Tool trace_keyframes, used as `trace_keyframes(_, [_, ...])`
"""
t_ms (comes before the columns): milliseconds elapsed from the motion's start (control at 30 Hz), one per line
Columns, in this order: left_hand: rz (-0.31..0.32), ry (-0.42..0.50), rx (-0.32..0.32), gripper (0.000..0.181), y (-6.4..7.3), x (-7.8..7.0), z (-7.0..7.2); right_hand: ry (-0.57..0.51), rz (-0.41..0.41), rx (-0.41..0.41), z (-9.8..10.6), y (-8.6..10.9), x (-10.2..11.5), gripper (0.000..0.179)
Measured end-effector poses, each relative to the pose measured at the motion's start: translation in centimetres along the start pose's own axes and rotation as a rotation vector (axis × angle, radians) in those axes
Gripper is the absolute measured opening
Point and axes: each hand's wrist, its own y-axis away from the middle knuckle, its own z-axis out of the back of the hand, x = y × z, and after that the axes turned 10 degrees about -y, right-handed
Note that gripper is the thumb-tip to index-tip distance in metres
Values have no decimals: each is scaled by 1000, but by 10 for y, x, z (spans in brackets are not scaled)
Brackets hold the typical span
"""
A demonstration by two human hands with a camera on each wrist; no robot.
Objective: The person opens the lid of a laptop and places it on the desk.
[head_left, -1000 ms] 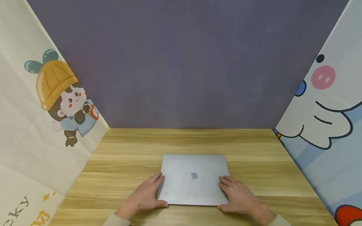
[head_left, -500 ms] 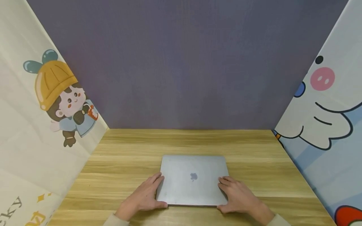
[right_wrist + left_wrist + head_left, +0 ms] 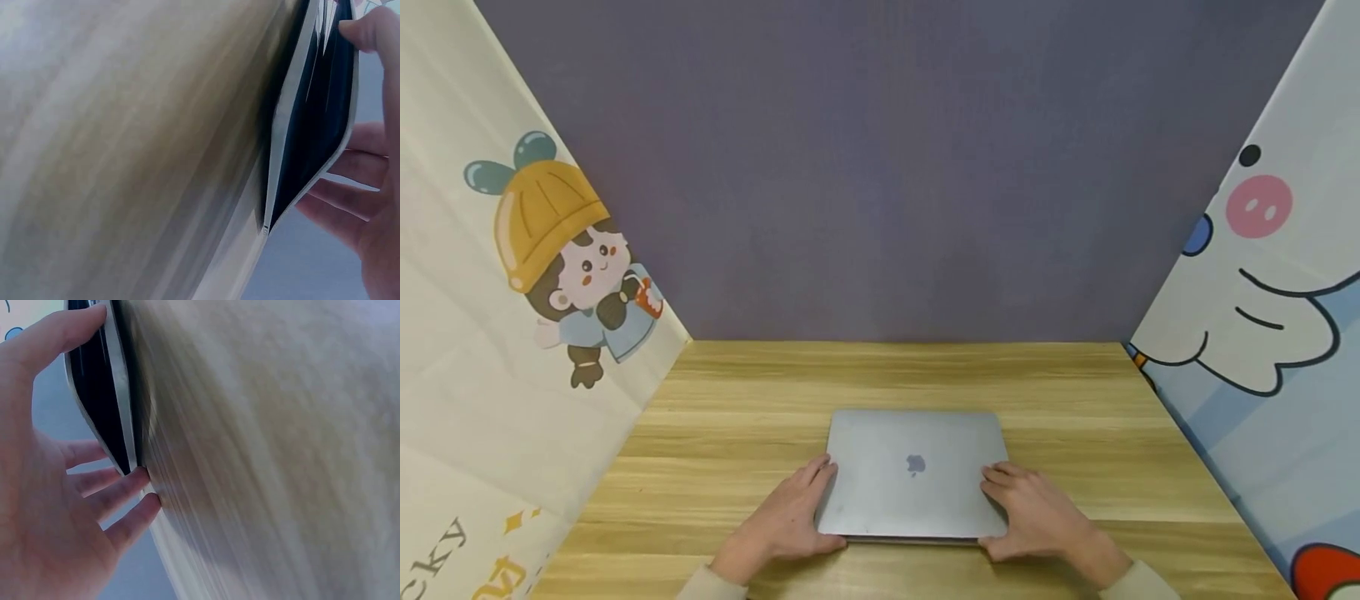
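On a wooden tabletop (image 3: pixel 715 450) before a grey wall (image 3: pixel 880 183), a part-open laptop (image 3: pixel 917 508) in both hands' (image 3: pixel 786 518) (image 3: pixel 1040 517) fingers (image 3: pixel 119 490) (image 3: pixel 351 201).

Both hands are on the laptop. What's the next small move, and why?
I'd probably lift the lid slightly higher, left hand and right hand together: both wrist views show a gap between it and the base, with each thumb at that gap, so an even lift seems least likely to twist it.
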Motion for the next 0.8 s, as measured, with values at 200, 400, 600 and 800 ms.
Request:
trace_keyframes(200, [-8,28,-22,107,0,4,0,-19,2,-3,4,-3,-1,73])
trace_keyframes(400, [0,83,-40,110,2,7,-2,-49,-34,20,11,-4,0,74])
trace_keyframes(600, [44,108,-38,129,2,8,-5,-74,-36,36,16,-5,-1,73])
trace_keyframes(800, [44,117,-63,134,2,10,-7,-146,-49,49,21,-7,-3,71])
